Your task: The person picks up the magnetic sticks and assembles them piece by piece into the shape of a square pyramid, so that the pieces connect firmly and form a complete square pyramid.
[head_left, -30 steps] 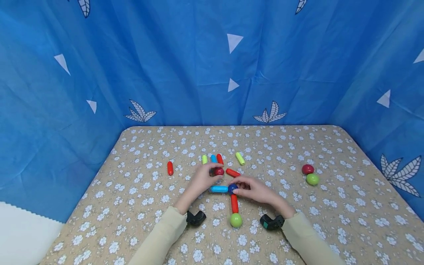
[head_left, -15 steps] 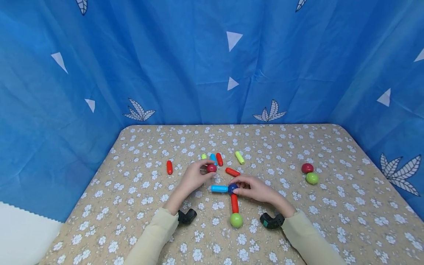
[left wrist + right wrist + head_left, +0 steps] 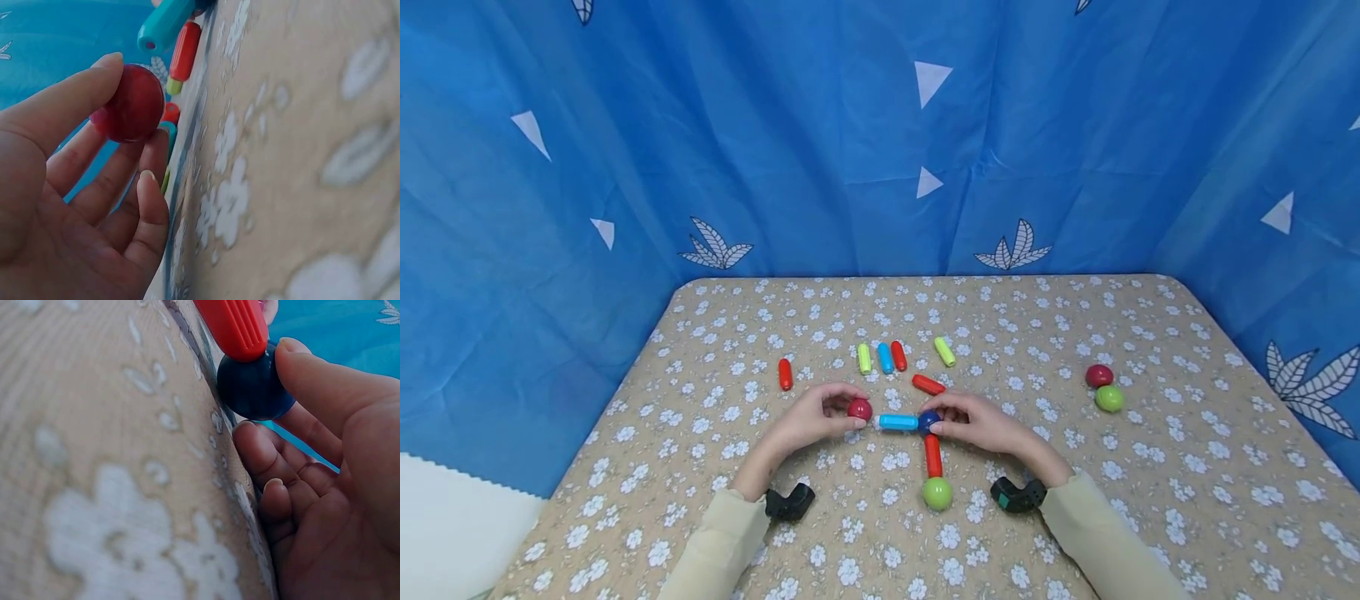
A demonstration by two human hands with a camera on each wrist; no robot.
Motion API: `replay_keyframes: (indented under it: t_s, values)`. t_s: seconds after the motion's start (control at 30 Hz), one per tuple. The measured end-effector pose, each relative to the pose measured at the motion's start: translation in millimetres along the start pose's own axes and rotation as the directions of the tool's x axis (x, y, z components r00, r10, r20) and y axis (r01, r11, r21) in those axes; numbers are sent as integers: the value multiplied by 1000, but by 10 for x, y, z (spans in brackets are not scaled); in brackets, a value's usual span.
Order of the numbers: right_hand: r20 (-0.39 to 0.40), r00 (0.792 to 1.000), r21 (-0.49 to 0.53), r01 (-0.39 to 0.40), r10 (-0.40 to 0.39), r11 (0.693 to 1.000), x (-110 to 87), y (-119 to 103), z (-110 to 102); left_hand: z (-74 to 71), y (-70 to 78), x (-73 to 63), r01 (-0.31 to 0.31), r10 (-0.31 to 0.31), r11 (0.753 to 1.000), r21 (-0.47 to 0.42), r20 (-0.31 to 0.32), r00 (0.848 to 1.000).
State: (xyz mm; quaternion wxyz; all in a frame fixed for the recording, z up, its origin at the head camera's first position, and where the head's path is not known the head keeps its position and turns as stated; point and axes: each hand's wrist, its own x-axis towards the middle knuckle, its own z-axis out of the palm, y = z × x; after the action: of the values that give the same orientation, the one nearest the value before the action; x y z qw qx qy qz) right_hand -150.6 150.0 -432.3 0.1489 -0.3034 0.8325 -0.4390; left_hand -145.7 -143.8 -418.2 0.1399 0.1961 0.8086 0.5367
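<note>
Head view first: what is the left hand (image 3: 808, 417) doing?

Its thumb and fingertips are grasping a glossy deep-red ball (image 3: 860, 409), which is hovering or resting, I cannot tell which, just beside the free end of a smooth light-blue rod (image 3: 897, 422).

Are the two touching?

No, from the left wrist they are showing apart, with a small hole in the rod's end facing that camera and the little finger curling loosely below the ball.

And the right hand (image 3: 981, 425)?

Thumb and fingers are pinching a glossy dark-blue ball (image 3: 929, 421). The light-blue rod is extending from it toward the left hand, while a ridged red rod (image 3: 933, 457) is running from it toward the person and meeting a shiny lime-green ball (image 3: 937, 493).

What is lying around them?

Beyond the hands, a short yellow-green rod (image 3: 864, 358), a short blue rod (image 3: 885, 358) and a short red rod (image 3: 898, 356) are lying close together on the beige flowered tablecloth (image 3: 1037, 333).

Anything off to the right?

Well apart, a spare dark-red ball (image 3: 1099, 376) and a spare green ball (image 3: 1109, 398) are sitting together, and a blue curtain (image 3: 775, 125) is hanging behind the table
</note>
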Motion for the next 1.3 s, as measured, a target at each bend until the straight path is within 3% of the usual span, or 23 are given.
replay_keyframes:
  t_s: [0.2,0.4,0.47,0.77,1.3]
  values:
    - [1,1000,12,-8,8,1000,-24,-208,-59,28,123,-26,-12,14,999,-34,49,999]
    - [-7,1000,-15,4,-4,1000,38,8,-41,43,112,0,-25,29,998,-52,69,997]
    - [-8,1000,-15,7,-7,1000,56,77,-39,42,100,9,-22,27,998,-67,64,998]
    - [-25,1000,18,-1,1,1000,61,152,-22,86,-203,85,20,-13,988,-152,48,999]
    - [-65,997,34,-41,43,999,49,160,16,171,-215,74,-4,2,996,-93,-25,1000]
